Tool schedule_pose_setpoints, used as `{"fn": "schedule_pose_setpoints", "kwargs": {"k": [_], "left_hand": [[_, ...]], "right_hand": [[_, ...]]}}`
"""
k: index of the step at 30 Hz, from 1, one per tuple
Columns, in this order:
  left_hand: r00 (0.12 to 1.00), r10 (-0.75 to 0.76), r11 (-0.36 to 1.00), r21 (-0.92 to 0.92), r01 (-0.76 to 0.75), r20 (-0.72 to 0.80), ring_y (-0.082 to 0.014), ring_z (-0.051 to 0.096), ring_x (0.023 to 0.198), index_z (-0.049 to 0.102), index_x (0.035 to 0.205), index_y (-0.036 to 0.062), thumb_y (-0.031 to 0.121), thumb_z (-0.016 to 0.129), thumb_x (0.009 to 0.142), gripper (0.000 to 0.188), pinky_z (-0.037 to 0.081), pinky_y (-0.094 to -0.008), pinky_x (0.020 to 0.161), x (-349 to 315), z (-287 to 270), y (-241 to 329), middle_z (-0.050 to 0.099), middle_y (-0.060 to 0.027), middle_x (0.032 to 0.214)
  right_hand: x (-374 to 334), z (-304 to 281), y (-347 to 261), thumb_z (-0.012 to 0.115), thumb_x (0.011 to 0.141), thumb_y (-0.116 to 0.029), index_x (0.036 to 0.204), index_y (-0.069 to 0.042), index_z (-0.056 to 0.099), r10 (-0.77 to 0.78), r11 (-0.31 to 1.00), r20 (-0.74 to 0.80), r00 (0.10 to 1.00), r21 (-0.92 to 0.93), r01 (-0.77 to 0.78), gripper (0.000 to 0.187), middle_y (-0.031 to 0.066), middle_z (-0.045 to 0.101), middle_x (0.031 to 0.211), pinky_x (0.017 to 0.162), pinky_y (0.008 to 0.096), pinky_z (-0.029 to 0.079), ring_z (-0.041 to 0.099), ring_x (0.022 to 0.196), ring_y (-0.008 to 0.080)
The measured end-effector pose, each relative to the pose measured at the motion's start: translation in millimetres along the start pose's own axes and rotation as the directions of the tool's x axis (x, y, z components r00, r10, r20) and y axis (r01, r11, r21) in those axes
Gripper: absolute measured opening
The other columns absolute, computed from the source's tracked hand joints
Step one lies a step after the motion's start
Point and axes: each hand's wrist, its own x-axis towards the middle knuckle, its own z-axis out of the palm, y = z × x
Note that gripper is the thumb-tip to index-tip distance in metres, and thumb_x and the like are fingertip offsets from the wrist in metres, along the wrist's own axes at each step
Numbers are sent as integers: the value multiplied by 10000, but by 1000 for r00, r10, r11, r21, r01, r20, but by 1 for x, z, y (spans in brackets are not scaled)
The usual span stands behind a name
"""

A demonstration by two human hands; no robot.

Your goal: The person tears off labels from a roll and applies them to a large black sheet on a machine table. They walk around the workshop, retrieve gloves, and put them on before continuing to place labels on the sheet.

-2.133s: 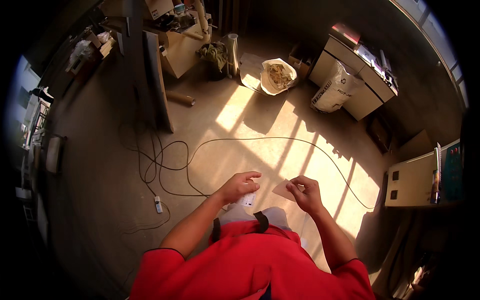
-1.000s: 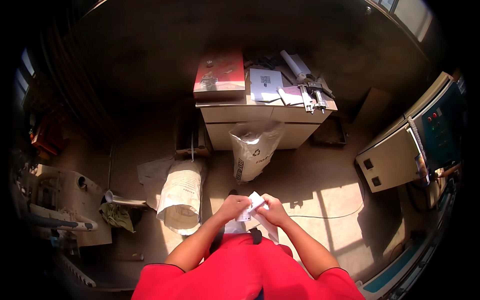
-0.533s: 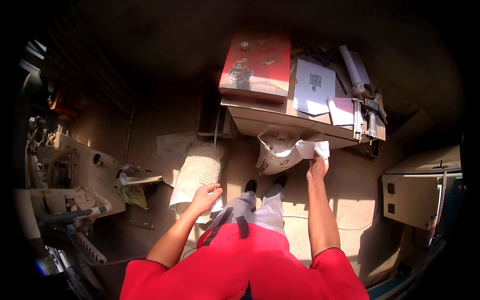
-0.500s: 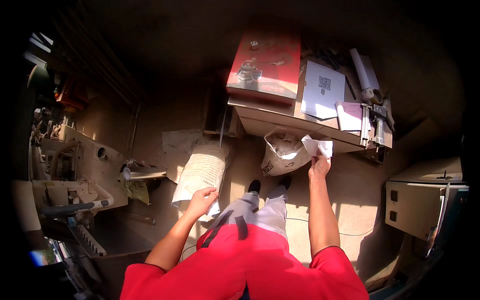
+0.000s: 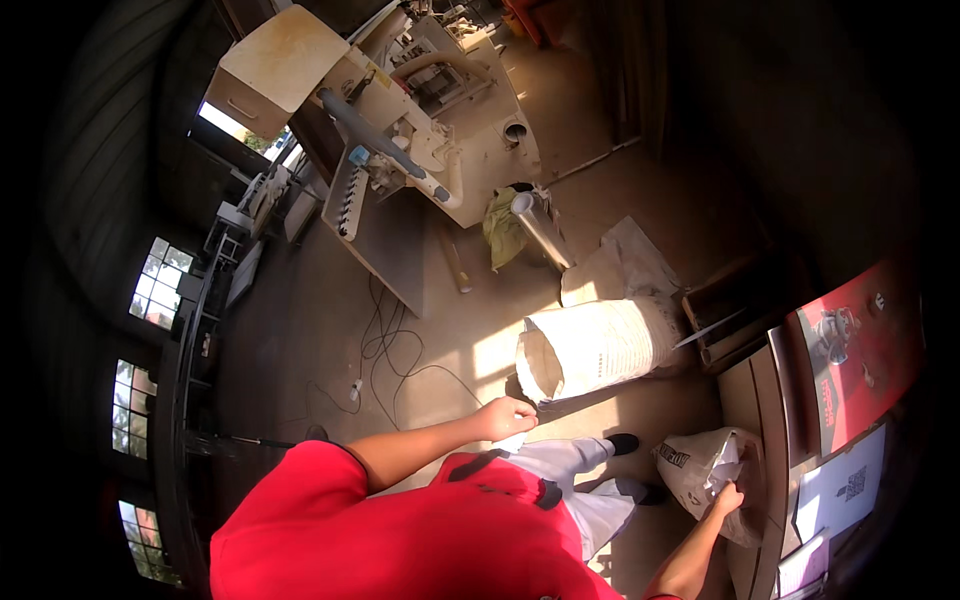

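Observation:
My left hand (image 5: 503,420) is closed, with a piece of white paper (image 5: 514,442) hanging below the fingers in front of my lap. Just beyond it a large pale sack (image 5: 610,345) lies on its side, its open mouth facing left. My right hand (image 5: 728,497) reaches down to the mouth of a smaller white bag (image 5: 692,466) beside the cabinet. Its fingers look closed on crumpled white paper (image 5: 724,474), which blends into the pale inside of the bag, so its edges are hard to make out.
At right, a red box (image 5: 865,350) and a printed white sheet (image 5: 842,490) lie on the cabinet. A silver roll (image 5: 541,230) and green cloth (image 5: 503,228) are beyond the sack. Cables (image 5: 385,345) trail across the floor at left, near a beige machine (image 5: 440,150).
My view has swung left, bringing the machine and windows in. My right hand has lowered the white paper from beside the cabinet top to the bag's mouth. The left still holds its paper.

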Motion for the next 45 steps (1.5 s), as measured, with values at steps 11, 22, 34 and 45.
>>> {"fn": "schedule_pose_setpoints", "kwargs": {"k": [11,22,34,45], "left_hand": [[897,404,911,13,-413,179,-218,621,543,682,1035,52,316,567,839,349,501,-356,563,77,47,75,658,-131,694],[799,601,780,-238,-578,28,-348,624,1033,580,1191,-11,435,601,880,545,491,-400,890,10,50,51,629,-225,1127],[860,475,787,-347,-510,-187,-306,530,1176,362,1379,-33,424,726,787,832,422,-363,986,-88,-123,-134,516,-225,1279],[672,186,686,-395,-611,-717,-211,586,957,584,1064,33,261,778,728,450,466,-329,862,-83,-366,-331,586,-97,1037]], "right_hand": [[-172,-159,-2,565,883,-64,1205,-68,564,151,891,170,974,402,-208,322,27,623,945,598,238,401,563,734,110],[-429,-39,-193,636,906,-290,1300,-20,446,-341,843,816,466,485,-231,514,80,572,1164,803,321,485,584,997,177],[-609,93,-220,701,806,-27,1184,17,534,-394,919,902,178,389,63,416,63,624,1035,821,293,497,612,915,158],[-832,339,-315,668,843,6,1309,-24,464,-219,830,928,-302,340,442,509,77,613,1133,898,310,480,595,1027,168]]}}
